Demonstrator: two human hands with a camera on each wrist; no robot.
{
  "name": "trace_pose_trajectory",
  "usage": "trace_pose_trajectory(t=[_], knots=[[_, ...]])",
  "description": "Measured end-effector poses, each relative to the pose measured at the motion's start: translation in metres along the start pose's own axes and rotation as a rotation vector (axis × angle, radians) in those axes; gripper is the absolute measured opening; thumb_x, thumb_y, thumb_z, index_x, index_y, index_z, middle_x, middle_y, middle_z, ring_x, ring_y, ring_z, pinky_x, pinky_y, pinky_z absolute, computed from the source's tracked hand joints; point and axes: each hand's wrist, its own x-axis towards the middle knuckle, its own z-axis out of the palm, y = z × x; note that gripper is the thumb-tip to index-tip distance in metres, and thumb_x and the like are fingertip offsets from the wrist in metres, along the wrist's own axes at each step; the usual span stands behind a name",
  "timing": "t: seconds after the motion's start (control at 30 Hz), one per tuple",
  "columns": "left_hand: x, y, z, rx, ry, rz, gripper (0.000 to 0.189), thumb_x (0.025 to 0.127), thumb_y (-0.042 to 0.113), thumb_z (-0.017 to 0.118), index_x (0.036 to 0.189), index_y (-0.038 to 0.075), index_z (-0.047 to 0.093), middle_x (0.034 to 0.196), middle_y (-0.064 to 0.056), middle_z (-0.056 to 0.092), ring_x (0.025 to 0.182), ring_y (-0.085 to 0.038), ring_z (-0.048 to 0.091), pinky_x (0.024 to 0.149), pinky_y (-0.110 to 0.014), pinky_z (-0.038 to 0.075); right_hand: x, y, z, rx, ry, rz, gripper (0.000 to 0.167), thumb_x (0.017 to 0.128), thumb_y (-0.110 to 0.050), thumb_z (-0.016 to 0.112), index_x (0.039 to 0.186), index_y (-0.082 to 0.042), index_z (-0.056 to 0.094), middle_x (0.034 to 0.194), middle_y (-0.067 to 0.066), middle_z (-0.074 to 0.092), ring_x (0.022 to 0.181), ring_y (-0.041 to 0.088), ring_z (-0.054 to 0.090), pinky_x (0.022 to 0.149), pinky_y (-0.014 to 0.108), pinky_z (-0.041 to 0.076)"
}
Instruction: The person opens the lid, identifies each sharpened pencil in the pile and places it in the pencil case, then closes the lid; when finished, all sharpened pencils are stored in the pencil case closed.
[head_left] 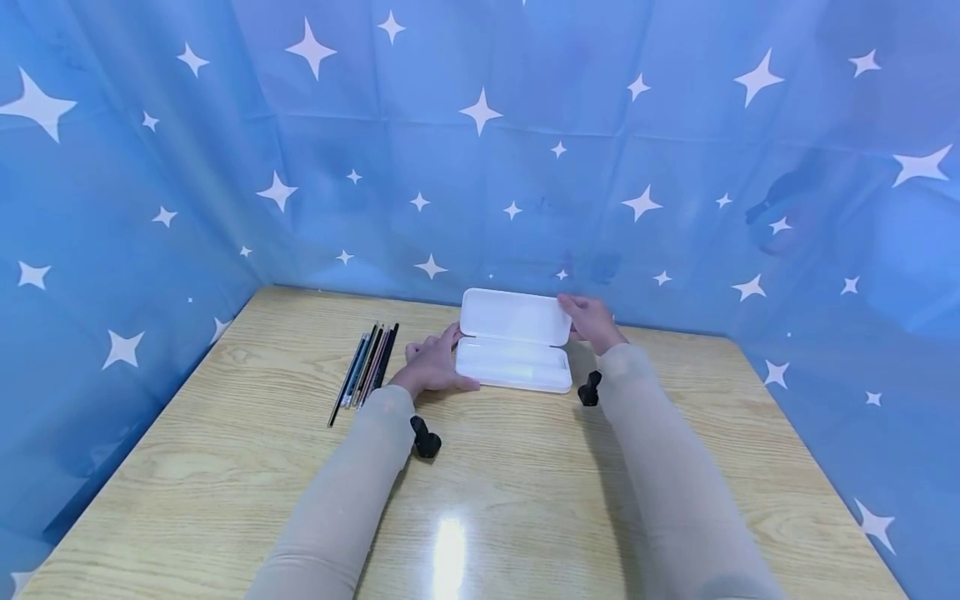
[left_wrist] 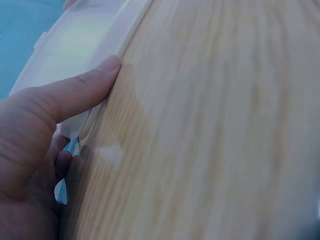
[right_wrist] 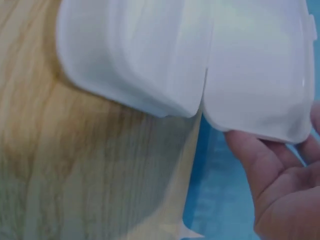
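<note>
A white plastic pencil case (head_left: 512, 365) lies with its lid (head_left: 513, 317) raised at the back of the table. My left hand (head_left: 435, 364) holds the left end of its base; in the left wrist view the thumb (left_wrist: 85, 92) presses along the front edge. The fingers behind that end are partly hidden. With my right hand (head_left: 594, 323) I pinch the lid's right edge, and the right wrist view shows the thumb (right_wrist: 250, 155) on the lid's inner side. The case's base (right_wrist: 145, 60) looks bare inside. Several pencils (head_left: 366, 367) lie side by side left of my left hand.
The wooden table (head_left: 487, 500) ends at a blue star-patterned curtain (head_left: 480, 167) close behind the lid. The curtain also runs along the left and right sides. A black wrist mount (head_left: 426, 437) sits at the left wrist, another mount (head_left: 590, 389) at the right.
</note>
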Motion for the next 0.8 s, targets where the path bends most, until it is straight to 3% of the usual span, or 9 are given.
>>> trace_pose_trajectory(t=[0.23, 0.43, 0.6, 0.7, 0.8], knots=[[-0.002, 0.001, -0.001, -0.026, 0.0, 0.016, 0.128, 0.069, 0.058, 0.089, 0.164, 0.031, 0.008, 0.155, 0.003, 0.043, 0.123, -0.026, 0.042, 0.097, -0.048, 0.022, 0.002, -0.002, 0.003, -0.027, -0.003, -0.007, 0.061, 0.108, -0.046, 0.045, 0.157, -0.011, 0.039, 0.163, 0.015, 0.031, 0.142, 0.038, 0.04, 0.109, 0.051, 0.044], [-0.004, 0.0, -0.001, -0.029, 0.003, 0.007, 0.129, 0.07, 0.057, 0.089, 0.165, 0.03, 0.007, 0.154, 0.0, 0.043, 0.124, -0.028, 0.041, 0.097, -0.049, 0.021, -0.005, 0.002, -0.002, -0.003, -0.089, -0.03, 0.065, 0.108, -0.047, 0.043, 0.161, -0.012, 0.028, 0.164, 0.017, 0.028, 0.138, 0.043, 0.044, 0.11, 0.053, 0.042], [-0.004, 0.0, -0.002, -0.024, 0.014, 0.009, 0.128, 0.068, 0.06, 0.088, 0.165, 0.027, 0.01, 0.158, 0.004, 0.041, 0.126, -0.027, 0.042, 0.099, -0.049, 0.021, -0.019, 0.007, -0.011, 0.008, -0.167, -0.053, 0.074, 0.108, -0.046, 0.043, 0.163, -0.005, 0.014, 0.162, 0.024, 0.027, 0.14, 0.044, 0.041, 0.113, 0.055, 0.038], [-0.004, 0.001, -0.002, -0.032, 0.015, 0.021, 0.128, 0.068, 0.061, 0.088, 0.165, 0.026, 0.012, 0.157, 0.004, 0.043, 0.126, -0.026, 0.042, 0.101, -0.05, 0.02, -0.032, 0.012, -0.018, -0.042, -0.228, -0.055, 0.077, 0.108, -0.045, 0.044, 0.162, 0.0, 0.011, 0.161, 0.026, 0.027, 0.143, 0.044, 0.036, 0.115, 0.057, 0.035], [-0.004, 0.0, -0.003, -0.038, 0.015, 0.012, 0.129, 0.067, 0.061, 0.089, 0.165, 0.026, 0.012, 0.155, 0.003, 0.044, 0.126, -0.026, 0.043, 0.103, -0.05, 0.02, -0.041, 0.016, -0.023, -0.177, -0.315, -0.068, 0.077, 0.108, -0.044, 0.045, 0.161, 0.001, 0.01, 0.163, 0.026, 0.023, 0.148, 0.043, 0.027, 0.117, 0.058, 0.03]])
